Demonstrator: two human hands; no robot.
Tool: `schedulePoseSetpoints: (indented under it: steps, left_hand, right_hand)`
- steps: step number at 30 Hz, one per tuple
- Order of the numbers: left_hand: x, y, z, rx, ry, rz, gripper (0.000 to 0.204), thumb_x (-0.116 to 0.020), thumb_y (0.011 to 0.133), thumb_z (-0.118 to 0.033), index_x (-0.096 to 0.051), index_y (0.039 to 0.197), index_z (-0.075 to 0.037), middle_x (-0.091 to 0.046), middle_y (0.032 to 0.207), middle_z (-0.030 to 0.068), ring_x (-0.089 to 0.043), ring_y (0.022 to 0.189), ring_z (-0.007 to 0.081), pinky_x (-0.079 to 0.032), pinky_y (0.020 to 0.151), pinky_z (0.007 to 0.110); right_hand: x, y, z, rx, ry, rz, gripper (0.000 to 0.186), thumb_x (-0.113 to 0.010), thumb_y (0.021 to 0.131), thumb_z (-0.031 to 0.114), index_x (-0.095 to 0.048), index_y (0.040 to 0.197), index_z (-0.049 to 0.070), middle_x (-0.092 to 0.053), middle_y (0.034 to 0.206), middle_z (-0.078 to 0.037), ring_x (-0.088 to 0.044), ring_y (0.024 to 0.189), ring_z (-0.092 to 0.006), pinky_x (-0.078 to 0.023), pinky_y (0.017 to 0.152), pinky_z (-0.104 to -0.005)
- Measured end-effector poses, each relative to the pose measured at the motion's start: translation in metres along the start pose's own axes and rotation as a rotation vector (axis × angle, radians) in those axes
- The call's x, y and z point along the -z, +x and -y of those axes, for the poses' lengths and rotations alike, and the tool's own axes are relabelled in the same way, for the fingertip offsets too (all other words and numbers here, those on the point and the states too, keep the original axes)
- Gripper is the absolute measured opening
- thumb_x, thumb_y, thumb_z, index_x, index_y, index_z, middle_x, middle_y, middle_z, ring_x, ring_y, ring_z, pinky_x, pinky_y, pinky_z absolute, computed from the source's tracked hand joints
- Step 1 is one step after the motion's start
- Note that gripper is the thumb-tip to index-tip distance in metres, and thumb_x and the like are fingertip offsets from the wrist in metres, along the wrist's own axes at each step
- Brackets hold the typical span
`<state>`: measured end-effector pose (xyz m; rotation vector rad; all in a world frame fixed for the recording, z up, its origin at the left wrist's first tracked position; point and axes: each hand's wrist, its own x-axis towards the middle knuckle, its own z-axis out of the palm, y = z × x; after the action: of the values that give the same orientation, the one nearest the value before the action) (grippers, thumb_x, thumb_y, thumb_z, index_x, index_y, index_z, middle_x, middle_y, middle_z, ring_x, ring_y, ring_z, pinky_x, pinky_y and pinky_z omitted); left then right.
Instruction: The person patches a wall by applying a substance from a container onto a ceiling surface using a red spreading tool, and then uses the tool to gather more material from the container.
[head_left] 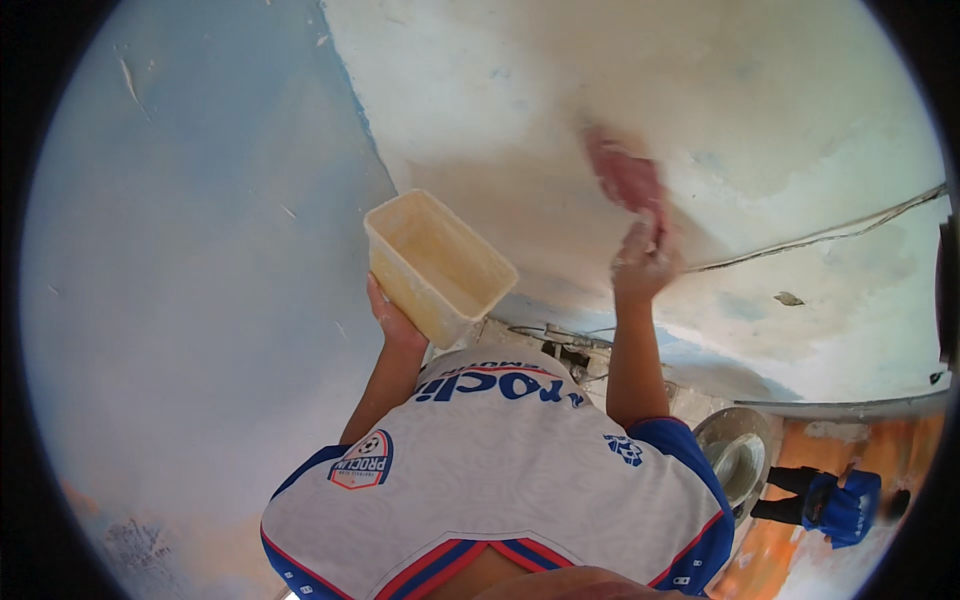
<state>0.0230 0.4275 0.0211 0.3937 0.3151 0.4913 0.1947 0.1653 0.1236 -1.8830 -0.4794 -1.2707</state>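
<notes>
My left hand [392,313] grips a pale yellow rectangular tub [412,285] from its left side. The tub is tilted with its mouth toward me, and dried whitish residue coats its inside. Raised to the right, my right hand [645,265] is closed on a reddish flat scraper [626,172], both smeared by motion. White stuff marks the fingers of that hand. The scraper's blade lies at or very near the whitish plastered wall [770,110]; whether it touches, I cannot tell.
A blue wall [200,190] meets the whitish one at a corner ahead. A thin cable [830,236] runs along the right wall. Lower right stands a round basin [738,460], with a person in a blue shirt [842,508] beyond it. Clutter [575,350] lies on the floor.
</notes>
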Motion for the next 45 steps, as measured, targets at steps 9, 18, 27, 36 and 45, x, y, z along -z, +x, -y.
schedulePoseSetpoints:
  steps: [9,18,27,36,45]
  left_hand:
    - [-0.004,-0.008,0.016,0.016,0.007,-0.038,0.069,-0.031,0.102,-0.063,-0.041,0.151,-0.015,-0.049,0.150,0.0112,-0.049,0.135,0.0325,-0.041,0.112,0.048]
    - [-0.009,-0.003,0.019,0.009,-0.005,0.013,0.069,-0.031,0.102,-0.062,-0.042,0.151,-0.015,-0.049,0.150,0.0115,-0.049,0.134,0.0323,-0.041,0.112,0.047]
    - [-0.010,-0.011,0.017,-0.017,0.046,0.044,0.075,-0.028,0.101,-0.066,-0.036,0.156,-0.015,-0.044,0.155,0.0111,-0.044,0.140,0.0326,-0.037,0.116,0.048]
    - [-0.056,0.020,0.019,-0.020,0.217,0.297,0.083,-0.026,0.099,-0.070,-0.035,0.156,-0.012,-0.044,0.155,0.0139,-0.046,0.139,0.0319,-0.039,0.115,0.048]
    - [-0.094,0.027,0.027,0.099,0.213,0.399,0.079,-0.022,0.101,-0.065,-0.043,0.150,-0.007,-0.053,0.146,0.0158,-0.055,0.131,0.0300,-0.046,0.109,0.044]
  right_hand:
    - [-0.008,-0.019,-0.009,-0.090,0.279,0.254,0.013,-0.056,0.103,0.012,-0.063,0.106,0.001,-0.055,0.066,-0.003,-0.053,0.053,-0.0105,-0.044,0.053,-0.0240]
    - [-0.016,-0.026,-0.023,0.095,0.276,0.196,0.013,-0.058,0.101,0.008,-0.062,0.110,-0.001,-0.057,0.073,-0.004,-0.052,0.055,-0.0094,-0.042,0.050,-0.0239]
    - [0.035,-0.008,-0.008,-0.338,0.777,-0.185,0.017,-0.059,0.102,0.012,-0.057,0.109,-0.003,-0.064,0.078,-0.012,-0.057,0.061,-0.0155,-0.046,0.053,-0.0250]
    - [0.074,-0.015,0.003,-0.013,0.704,0.261,0.020,-0.073,0.089,-0.004,-0.066,0.107,-0.005,-0.069,0.111,-0.030,-0.072,0.095,-0.0324,-0.059,0.083,-0.0390]
    - [0.085,0.052,0.040,0.611,0.373,0.671,0.033,-0.075,0.067,-0.004,-0.069,0.099,0.002,-0.074,0.099,-0.016,-0.070,0.097,-0.0389,-0.056,0.073,-0.0419]
